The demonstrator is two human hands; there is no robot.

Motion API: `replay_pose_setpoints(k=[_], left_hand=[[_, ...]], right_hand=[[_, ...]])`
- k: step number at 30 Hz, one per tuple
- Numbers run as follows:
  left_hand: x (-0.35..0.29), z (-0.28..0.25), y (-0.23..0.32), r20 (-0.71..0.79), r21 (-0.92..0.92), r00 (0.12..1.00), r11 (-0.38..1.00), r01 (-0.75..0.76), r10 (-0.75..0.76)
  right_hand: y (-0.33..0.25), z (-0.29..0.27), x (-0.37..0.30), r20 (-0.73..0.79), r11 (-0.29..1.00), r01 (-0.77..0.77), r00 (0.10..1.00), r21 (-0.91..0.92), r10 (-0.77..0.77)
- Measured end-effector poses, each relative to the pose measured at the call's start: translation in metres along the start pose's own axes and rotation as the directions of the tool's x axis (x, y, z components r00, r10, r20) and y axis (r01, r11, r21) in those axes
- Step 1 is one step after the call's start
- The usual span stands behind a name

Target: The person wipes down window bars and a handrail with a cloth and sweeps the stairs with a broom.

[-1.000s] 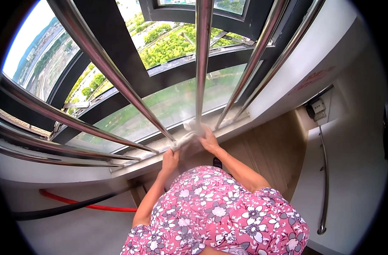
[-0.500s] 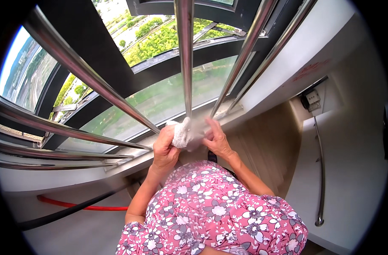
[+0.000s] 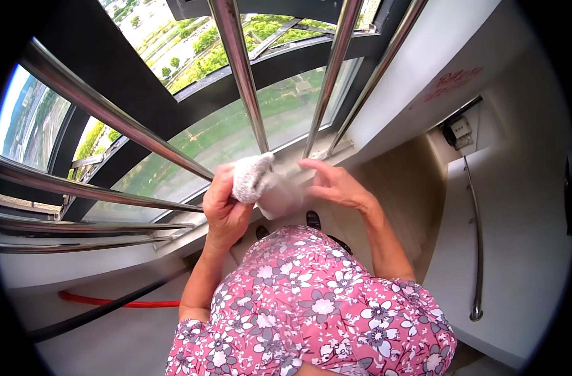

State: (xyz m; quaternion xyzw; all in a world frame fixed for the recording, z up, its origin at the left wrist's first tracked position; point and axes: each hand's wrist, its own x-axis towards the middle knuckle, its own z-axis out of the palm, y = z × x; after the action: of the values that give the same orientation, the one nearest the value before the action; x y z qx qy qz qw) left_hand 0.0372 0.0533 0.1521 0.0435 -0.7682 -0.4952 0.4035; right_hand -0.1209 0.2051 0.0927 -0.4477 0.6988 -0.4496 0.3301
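A bunched white cloth point(image 3: 251, 178) with a nubby texture is gripped in my left hand point(image 3: 223, 203), its fingers wrapped round it. The pale blurred patch beside it may be a loose end of the cloth; I cannot tell. My right hand point(image 3: 339, 183) is apart from the cloth, fingers spread and thumb away from them, holding nothing. Just beyond the hands, a shiny metal bar point(image 3: 241, 81) runs down to the window ledge point(image 3: 292, 164). The lower end of that bar is partly hidden behind the cloth.
More metal bars point(image 3: 333, 75) stand along the dark-framed window point(image 3: 192, 141). A white cabinet point(image 3: 499, 250) with a long handle point(image 3: 475, 250) is on the right. At lower left, a red hose point(image 3: 135, 304) and a black tube point(image 3: 104, 316) cross. My shoes point(image 3: 313, 219) show below.
My hands have drawn apart: the left moved left and toward me with the cloth, the right moved right with its fingers opening. The bars ahead have shifted left in view.
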Motion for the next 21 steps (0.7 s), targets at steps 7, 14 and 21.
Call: replay_pose_setpoints(k=[7,14,21], left_hand=[[0.019,0.004,0.006,0.041,0.14,0.984,0.974,-0.18,0.176],[0.008,-0.003,-0.012,-0.009,0.171,0.998,0.984,0.056,-0.056],[0.004,0.001,-0.012,0.09,0.237,0.996,0.971,-0.012,-0.01]], right_hand=[[0.0,0.032,0.026,-0.105,0.958,0.285,0.953,-0.024,-0.286],[0.004,-0.011,0.008,-0.425,0.924,0.092,0.868,-0.371,-0.257],[0.002,-0.022,-0.002,-0.589,0.982,-0.053,0.805,-0.182,-0.065]])
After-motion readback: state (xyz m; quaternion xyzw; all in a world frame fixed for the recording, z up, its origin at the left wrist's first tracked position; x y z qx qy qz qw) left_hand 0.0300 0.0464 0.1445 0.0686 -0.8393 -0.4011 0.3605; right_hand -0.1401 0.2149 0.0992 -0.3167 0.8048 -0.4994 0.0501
